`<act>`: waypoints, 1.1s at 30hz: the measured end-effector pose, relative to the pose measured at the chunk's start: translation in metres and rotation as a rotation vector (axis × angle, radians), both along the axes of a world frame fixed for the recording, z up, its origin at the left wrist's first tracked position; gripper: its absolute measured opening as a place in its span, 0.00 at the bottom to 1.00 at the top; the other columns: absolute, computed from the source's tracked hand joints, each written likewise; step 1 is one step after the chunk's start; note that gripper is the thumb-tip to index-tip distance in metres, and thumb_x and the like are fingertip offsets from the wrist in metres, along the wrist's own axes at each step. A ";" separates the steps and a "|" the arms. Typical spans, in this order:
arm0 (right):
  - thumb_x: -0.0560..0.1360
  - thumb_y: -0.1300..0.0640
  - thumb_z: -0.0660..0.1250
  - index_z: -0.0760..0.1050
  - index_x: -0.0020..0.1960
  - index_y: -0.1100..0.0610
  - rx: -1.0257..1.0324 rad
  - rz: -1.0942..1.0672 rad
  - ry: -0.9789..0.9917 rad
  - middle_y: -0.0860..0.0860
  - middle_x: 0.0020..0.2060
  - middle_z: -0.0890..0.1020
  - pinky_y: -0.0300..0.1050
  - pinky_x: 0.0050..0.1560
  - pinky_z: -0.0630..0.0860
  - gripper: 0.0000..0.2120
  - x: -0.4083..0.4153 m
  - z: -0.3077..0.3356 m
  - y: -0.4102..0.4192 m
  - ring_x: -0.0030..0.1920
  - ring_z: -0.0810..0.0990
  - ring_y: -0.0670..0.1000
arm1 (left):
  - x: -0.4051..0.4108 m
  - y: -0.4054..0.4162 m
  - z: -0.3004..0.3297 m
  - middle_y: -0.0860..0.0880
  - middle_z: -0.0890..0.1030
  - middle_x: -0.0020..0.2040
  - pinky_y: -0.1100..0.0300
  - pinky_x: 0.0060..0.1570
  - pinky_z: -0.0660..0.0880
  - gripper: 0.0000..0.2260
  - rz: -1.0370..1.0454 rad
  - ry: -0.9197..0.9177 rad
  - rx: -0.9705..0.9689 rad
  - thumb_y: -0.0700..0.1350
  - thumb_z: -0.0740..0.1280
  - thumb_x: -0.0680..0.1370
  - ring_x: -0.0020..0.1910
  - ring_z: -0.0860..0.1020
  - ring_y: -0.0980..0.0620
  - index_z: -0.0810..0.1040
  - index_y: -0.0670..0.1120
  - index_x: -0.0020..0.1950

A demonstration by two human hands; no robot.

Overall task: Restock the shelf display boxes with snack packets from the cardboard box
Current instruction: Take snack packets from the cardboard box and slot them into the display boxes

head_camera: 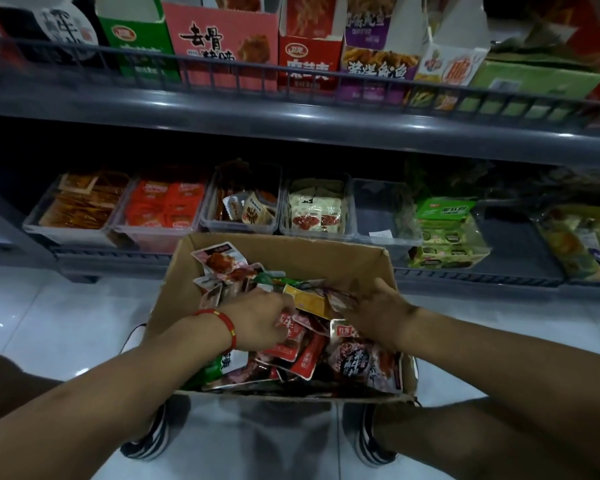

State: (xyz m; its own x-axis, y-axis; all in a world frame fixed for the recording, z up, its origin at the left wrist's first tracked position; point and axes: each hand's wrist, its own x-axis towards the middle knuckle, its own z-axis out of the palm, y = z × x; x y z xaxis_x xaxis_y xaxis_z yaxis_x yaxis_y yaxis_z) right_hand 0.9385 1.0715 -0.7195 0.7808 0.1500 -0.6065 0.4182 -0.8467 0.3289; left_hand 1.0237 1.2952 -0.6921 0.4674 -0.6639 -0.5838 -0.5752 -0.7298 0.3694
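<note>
An open cardboard box [343, 263] stands on the floor in front of me, filled with several mixed snack packets [302, 358], mostly red and white. Both hands are inside it. My left hand [257, 322], a red string bracelet on its wrist, is curled down among the packets, and its fingertips are hidden. My right hand [378, 313] lies on the pile with fingers around a dark packet next to a yellow packet [307, 299]. On the low shelf stand clear display boxes: orange packets [80, 206], red packets [163, 209], a part-filled box [246, 209], cream packets [314, 213] and an empty box [381, 209].
A dark shelf rail [291, 109] runs overhead, carrying upright cartons such as the pink one [222, 43]. A green carton [444, 233] and loose bags sit on the low shelf to the right. My striped shoes [149, 441] stand on pale floor tiles either side of the box.
</note>
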 end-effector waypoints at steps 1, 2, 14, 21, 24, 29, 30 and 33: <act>0.83 0.57 0.60 0.59 0.79 0.48 0.021 0.024 -0.031 0.51 0.73 0.73 0.53 0.67 0.60 0.26 -0.001 0.007 0.000 0.75 0.66 0.56 | -0.006 -0.007 -0.004 0.49 0.81 0.58 0.54 0.57 0.77 0.18 0.008 0.052 -0.038 0.50 0.65 0.81 0.55 0.79 0.48 0.73 0.52 0.72; 0.82 0.58 0.61 0.60 0.79 0.48 0.020 0.050 -0.059 0.52 0.71 0.75 0.52 0.67 0.61 0.26 -0.001 0.014 0.001 0.74 0.68 0.57 | -0.012 -0.013 -0.009 0.48 0.81 0.60 0.57 0.56 0.77 0.19 0.028 0.106 -0.070 0.50 0.66 0.81 0.57 0.79 0.49 0.72 0.51 0.72; 0.76 0.49 0.72 0.51 0.81 0.49 0.149 -0.122 0.201 0.58 0.76 0.65 0.54 0.74 0.55 0.42 -0.018 0.041 -0.017 0.76 0.58 0.62 | -0.059 -0.059 -0.041 0.46 0.84 0.53 0.65 0.45 0.75 0.14 0.291 0.308 -0.356 0.39 0.69 0.80 0.50 0.81 0.50 0.79 0.44 0.67; 0.77 0.66 0.64 0.48 0.81 0.47 0.229 -0.226 0.055 0.55 0.68 0.74 0.64 0.72 0.46 0.40 -0.030 0.058 -0.022 0.67 0.71 0.59 | -0.028 -0.050 -0.034 0.49 0.85 0.48 0.59 0.49 0.80 0.12 0.546 0.360 -0.372 0.37 0.72 0.78 0.43 0.82 0.53 0.82 0.46 0.60; 0.76 0.59 0.65 0.65 0.72 0.49 0.233 -0.218 0.009 0.51 0.57 0.78 0.62 0.68 0.51 0.26 -0.032 0.060 -0.023 0.64 0.74 0.54 | -0.028 -0.045 -0.032 0.51 0.81 0.44 0.64 0.43 0.77 0.13 0.660 0.423 -0.401 0.35 0.71 0.78 0.40 0.78 0.55 0.80 0.48 0.59; 0.77 0.37 0.55 0.78 0.50 0.51 0.172 -0.190 -0.097 0.49 0.52 0.78 0.58 0.62 0.53 0.21 -0.040 0.049 -0.004 0.62 0.68 0.52 | -0.025 -0.043 -0.033 0.42 0.84 0.48 0.49 0.49 0.82 0.13 0.798 0.487 -0.429 0.34 0.70 0.78 0.45 0.83 0.43 0.81 0.45 0.61; 0.77 0.35 0.52 0.79 0.50 0.52 0.158 -0.172 -0.111 0.48 0.51 0.78 0.57 0.61 0.54 0.26 -0.041 0.046 -0.003 0.60 0.67 0.51 | -0.025 -0.043 -0.033 0.42 0.84 0.49 0.49 0.47 0.84 0.13 0.832 0.507 -0.439 0.34 0.70 0.78 0.46 0.84 0.44 0.80 0.45 0.61; 0.75 0.31 0.51 0.81 0.54 0.51 0.129 -0.091 -0.083 0.46 0.52 0.77 0.58 0.61 0.55 0.30 -0.042 0.041 -0.012 0.60 0.64 0.51 | -0.025 -0.042 -0.032 0.43 0.84 0.47 0.55 0.36 0.84 0.14 0.893 0.582 -0.467 0.32 0.68 0.79 0.41 0.83 0.49 0.79 0.41 0.63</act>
